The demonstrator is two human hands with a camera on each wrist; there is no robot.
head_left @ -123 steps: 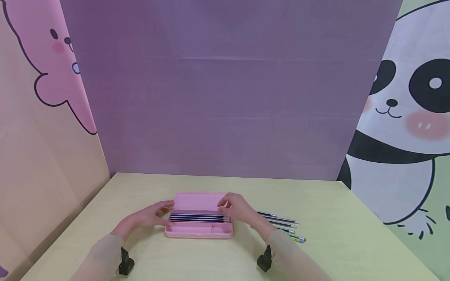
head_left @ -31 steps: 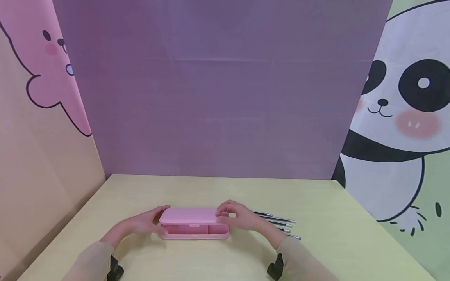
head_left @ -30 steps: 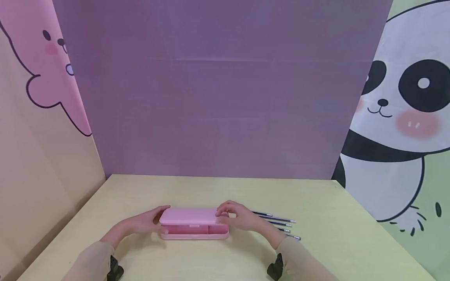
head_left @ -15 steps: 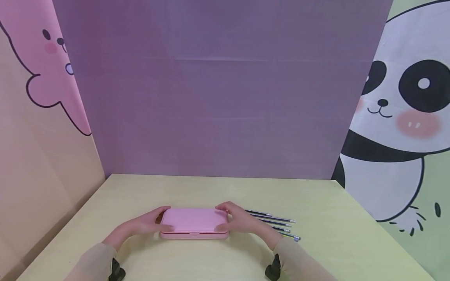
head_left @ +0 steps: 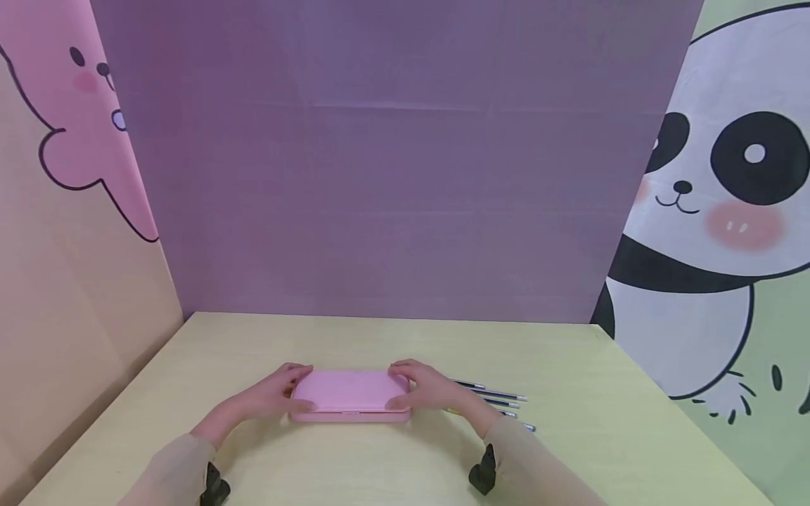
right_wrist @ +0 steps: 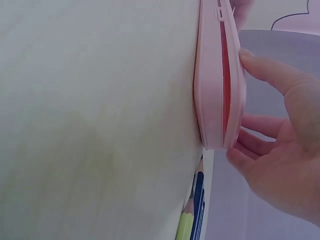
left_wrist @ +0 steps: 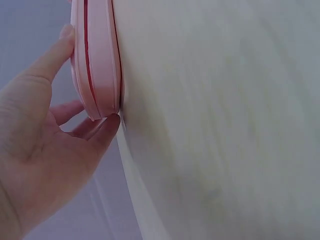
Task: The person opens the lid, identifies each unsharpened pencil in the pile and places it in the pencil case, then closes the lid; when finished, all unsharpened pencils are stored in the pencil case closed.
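A pink pencil case (head_left: 351,391) lies on the table with its lid lowered over the base. A thin red gap runs between lid and base in both wrist views, wider near the right end. My left hand (head_left: 278,391) grips the left end, thumb on the lid's front edge and fingers around the end. At the opposite end my right hand (head_left: 425,386) holds the case likewise, its thumb (right_wrist: 265,67) pressed on the lid. The clasp (right_wrist: 220,14) shows on the front side. Whatever lies inside is hidden by the lid.
Several dark striped pencils (head_left: 503,395) lie on the table (head_left: 557,365) right of the case, partly behind my right forearm. One yellow-green pencil (right_wrist: 185,225) is among them, points toward the case. A purple panel (head_left: 392,176) stands behind the table.
The lid, earlier swung back with dark pencils showing in the case, has come down over the base. Both hands now have thumbs on the lid, and the case has shifted slightly away from me.
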